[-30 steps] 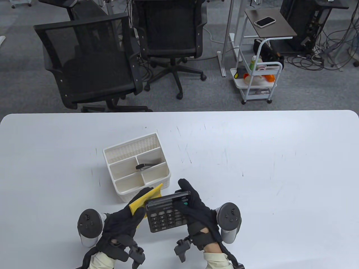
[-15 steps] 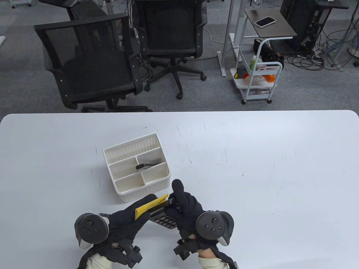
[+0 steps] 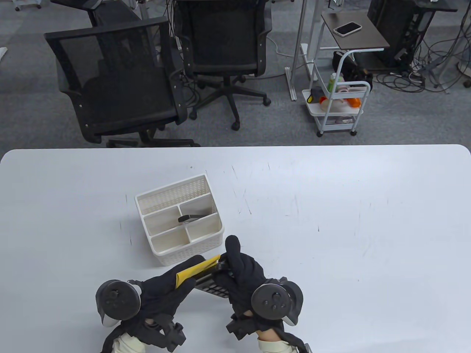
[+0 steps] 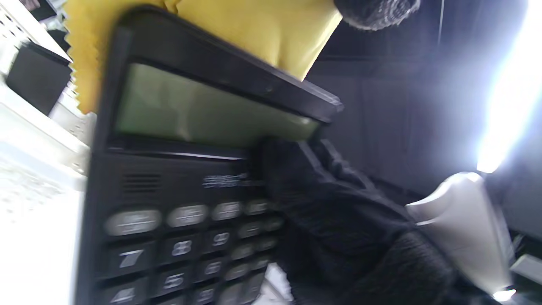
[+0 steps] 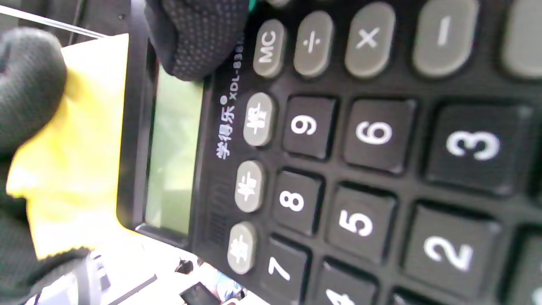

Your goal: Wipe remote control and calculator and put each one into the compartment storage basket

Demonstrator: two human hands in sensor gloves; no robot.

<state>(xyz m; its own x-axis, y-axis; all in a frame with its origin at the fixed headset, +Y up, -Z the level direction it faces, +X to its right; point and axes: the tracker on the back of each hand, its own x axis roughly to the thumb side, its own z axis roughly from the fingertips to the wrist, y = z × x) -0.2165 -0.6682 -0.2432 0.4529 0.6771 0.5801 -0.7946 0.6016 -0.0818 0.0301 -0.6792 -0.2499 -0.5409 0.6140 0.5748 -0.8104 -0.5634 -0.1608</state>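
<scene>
Both hands work close together at the near edge of the worktop [image 3: 331, 220], just in front of the compartment storage basket [image 3: 217, 235]. The right hand [image 3: 243, 274] has its fingers curled round the calculator [image 3: 213, 288], thumb tip [image 5: 194, 38] pressed at the edge of the display, holding it tilted up off the surface with its key face turned toward the left hand. The left hand [image 3: 165, 290] pinches a folded yellow cloth [image 3: 195, 271] and presses it against the calculator's top edge, behind the display.

Judging from this, the wipe is partway through, and the risks lie in the grip: the right hand holds only one side of a smooth plastic body, so a firm push from the cloth could twist it loose or tip it onto the worktop. The thumb on the display may also leave a patch unwiped. The basket stands just beside the cloth's tip, so a wide stroke could knock it.

Inside the basket, the remote control [image 3: 189, 218] lies slanted in the right-hand compartment of the middle row; the other compartments look empty. The right wrist is rolled so its tracker [image 3: 276, 301] faces upward
</scene>
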